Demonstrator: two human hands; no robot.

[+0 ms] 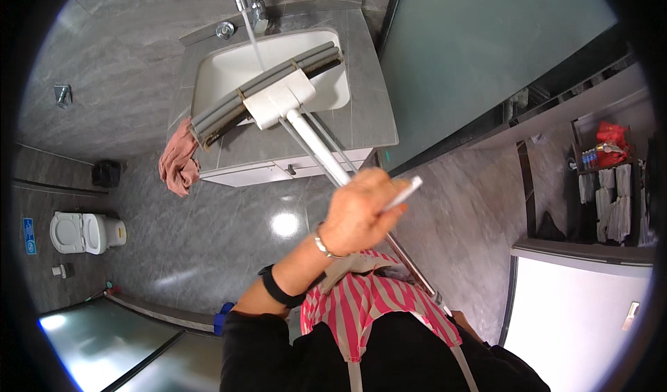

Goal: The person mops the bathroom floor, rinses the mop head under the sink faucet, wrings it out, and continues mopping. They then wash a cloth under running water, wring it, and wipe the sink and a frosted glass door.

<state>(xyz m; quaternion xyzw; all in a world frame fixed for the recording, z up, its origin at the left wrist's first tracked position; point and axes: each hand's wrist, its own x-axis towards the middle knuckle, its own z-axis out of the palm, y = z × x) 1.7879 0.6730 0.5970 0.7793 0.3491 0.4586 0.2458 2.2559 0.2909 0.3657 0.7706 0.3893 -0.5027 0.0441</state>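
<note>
My left hand (362, 212) is closed around the white lever and pole of a roller sponge mop (315, 139). The mop's head (279, 97), with grey rollers and a white plastic housing, is held slantwise over a white sink basin (219, 76). Dark sponge edges show along its underside. Water runs from the chrome faucet (255, 6) into the basin behind the rollers. Down by my right side, the metal pole ends at my right hand (461, 321), which is mostly hidden by my sleeve and apron but appears to grip it.
A pink cloth (180, 160) hangs at the left corner of the grey countertop (365, 89). White drawers (250, 175) sit below. A toilet (86, 233) and a black bin (106, 173) stand at left. Frosted glass (484, 43) rises at right, near a shelf with folded towels (615, 204).
</note>
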